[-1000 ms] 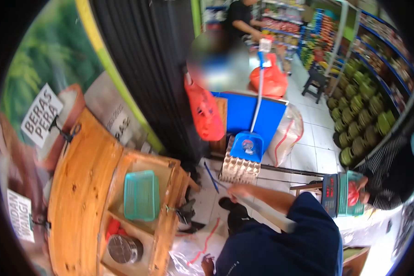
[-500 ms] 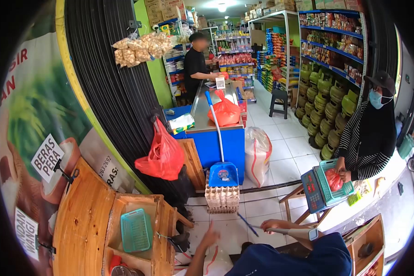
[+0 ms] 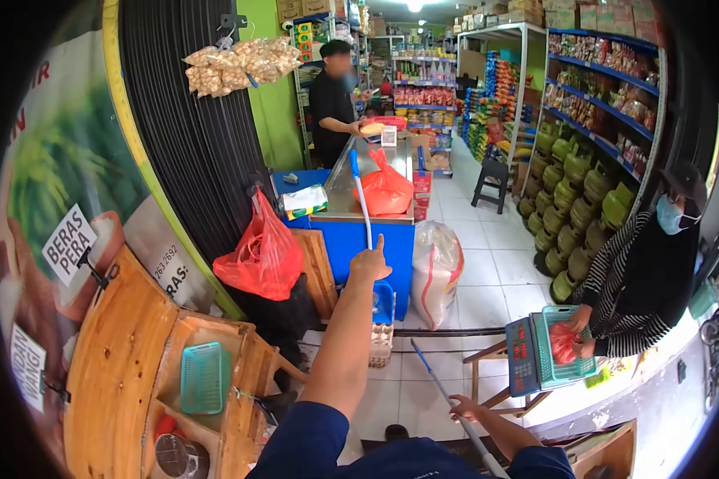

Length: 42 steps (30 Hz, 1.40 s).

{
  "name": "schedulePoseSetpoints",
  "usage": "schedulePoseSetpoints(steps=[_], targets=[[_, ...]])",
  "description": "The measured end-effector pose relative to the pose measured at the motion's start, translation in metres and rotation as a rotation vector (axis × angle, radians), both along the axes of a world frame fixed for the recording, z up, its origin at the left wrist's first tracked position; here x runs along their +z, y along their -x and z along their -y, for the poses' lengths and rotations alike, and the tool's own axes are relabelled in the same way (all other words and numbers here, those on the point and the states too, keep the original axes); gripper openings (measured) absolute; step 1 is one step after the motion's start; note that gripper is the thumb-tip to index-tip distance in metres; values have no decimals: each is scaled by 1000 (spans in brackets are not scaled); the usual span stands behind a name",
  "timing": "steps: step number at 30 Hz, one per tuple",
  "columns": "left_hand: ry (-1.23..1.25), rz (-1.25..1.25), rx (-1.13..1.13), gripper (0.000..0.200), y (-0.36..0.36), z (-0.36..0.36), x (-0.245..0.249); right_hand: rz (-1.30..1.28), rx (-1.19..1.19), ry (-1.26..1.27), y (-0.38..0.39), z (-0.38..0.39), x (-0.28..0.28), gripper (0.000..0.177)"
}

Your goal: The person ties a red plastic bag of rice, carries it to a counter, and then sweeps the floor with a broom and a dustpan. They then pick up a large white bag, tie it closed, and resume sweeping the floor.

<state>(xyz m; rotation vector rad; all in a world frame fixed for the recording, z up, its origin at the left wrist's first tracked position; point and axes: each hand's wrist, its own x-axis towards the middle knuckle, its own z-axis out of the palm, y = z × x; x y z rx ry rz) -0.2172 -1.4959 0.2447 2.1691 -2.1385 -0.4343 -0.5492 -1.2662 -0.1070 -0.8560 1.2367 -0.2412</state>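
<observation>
My left hand (image 3: 368, 263) is stretched forward at the white handle of a blue long-handled dustpan (image 3: 383, 303), its index finger raised beside the handle. The other fingers are partly hidden, and no grip on the handle shows. The dustpan rests on a stack of egg trays (image 3: 380, 345), both mostly covered by my forearm. Low on the right, my right hand (image 3: 465, 409) is closed around a long grey pole (image 3: 447, 391) with a blue end, slanting down toward my body. Its lower part runs out of view.
A blue counter (image 3: 339, 263) carries an orange plastic bag (image 3: 383, 188); a person in black stands behind it. A white sack (image 3: 437, 275) leans beside it. At right, a masked person handles a red bag in a green basket (image 3: 567, 351) on a scale. Wooden bins (image 3: 136, 343) stand left.
My left hand has moved up and forward to the dustpan's handle. My right hand has shifted slightly left and down, and the pole now lies at a steeper slant. The view has shifted slightly.
</observation>
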Motion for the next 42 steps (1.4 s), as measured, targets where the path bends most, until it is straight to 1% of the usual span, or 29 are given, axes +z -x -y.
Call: schedulePoseSetpoints(steps=[2,4,5,6,7,9,10,11,12,13,14,15,16,17,20,21,23,25,26,27,28,30,31,32,34,36,38,40,42], targets=[[-20,-108,-17,76,-7,-6,-31,-138,-143,-8,-1,-5,9,59],[99,-113,-94,61,-38,-22,-116,-397,194,219,4,3,-10,64],[100,-185,-123,53,-53,-51,-151,-405,132,265,7,-3,-45,67],[91,-261,-154,46,-71,-87,-186,-454,62,262,7,-8,-53,69],[94,-212,-143,35,-96,-123,-253,-450,-34,302,12,-17,-74,70],[-18,-43,-160,31,-134,-225,-343,-483,-188,187,3,-29,19,68],[-131,44,-97,32,-135,-281,-345,-504,-246,122,5,-26,38,66],[-247,-24,76,30,-133,-332,-345,-489,-234,61,12,-26,32,62],[-124,-78,64,32,-137,-388,-357,-470,-217,8,17,-30,23,57],[-362,89,170,35,-135,-433,-361,-492,29,380,34,-45,-13,44],[-256,0,177,35,-137,-478,-372,-494,29,365,33,-46,-13,44],[-141,-31,170,30,-131,-511,-370,-560,-44,306,33,-40,-11,39],[-205,-160,384,23,-111,-526,-350,-623,-115,243,30,-32,1,35],[-374,-145,630,18,-95,-532,-333,-621,-46,36,23,-13,32,32],[-304,-210,735,17,-113,-601,-395,-746,77,98,16,20,7,31],[-303,-212,738,17,-115,-599,-394,-746,80,100,10,28,-14,31],[-305,-224,771,18,-112,-577,-384,-871,545,339,-3,42,-64,36],[-311,-231,808,19,-109,-554,-364,-872,581,312,-24,45,-98,41],[-316,-235,828,20,-111,-554,-360,-876,611,279,-38,46,-96,46],[-299,-276,852,21,-124,-556,-368,-866,572,230,-45,45,-91,51],[-232,-283,793,21,-128,-550,-357,-869,580,234,-47,43,-86,51],[-40,-267,732,21,-145,-557,-372,-854,548,242,-50,34,-79,52],[72,-353,726,21,-147,-560,-373,-858,550,245,-46,27,-76,52],[75,-357,727,21,-146,-564,-371,-825,534,291,-36,19,-73,52],[-86,-359,804,21,-146,-568,-368,-794,512,347,-30,18,-57,52],[-127,-356,837,21,-139,-570,-371,-673,370,267,-27,20,-15,52],[-83,-319,760,21,-138,-585,-392,-702,386,312,-32,24,-26,53],[-123,-322,851,20,-132,-583,-402,-729,407,362,-42,34,-43,53],[-345,-382,834,19,-133,-578,-406,-755,516,333,-53,43,-61,55]])
